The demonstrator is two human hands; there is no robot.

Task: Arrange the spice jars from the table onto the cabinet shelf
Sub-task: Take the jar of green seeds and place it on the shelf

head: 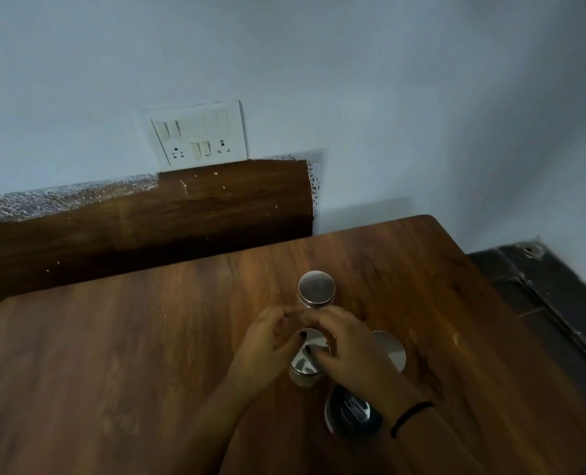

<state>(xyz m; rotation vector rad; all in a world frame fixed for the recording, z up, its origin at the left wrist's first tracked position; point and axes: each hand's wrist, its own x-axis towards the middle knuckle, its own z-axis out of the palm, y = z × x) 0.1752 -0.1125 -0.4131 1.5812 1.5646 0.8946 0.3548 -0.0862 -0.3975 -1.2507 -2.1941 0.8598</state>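
Several spice jars with shiny metal lids stand on the wooden table (113, 354). The far jar (316, 288) stands alone. Both hands close around the middle jar (307, 366): my left hand (262, 347) cups its left side and my right hand (348, 351) wraps over its right side and lid. Another jar (392, 349) sits just right of my right hand, partly hidden by it. The nearest jar (351, 414) lies under my right wrist. No cabinet shelf is in view.
A dark wooden panel (140, 221) runs along the wall behind the table, with a white switch and socket plate (199, 133) above it. Dark floor (542, 289) shows past the table's right edge.
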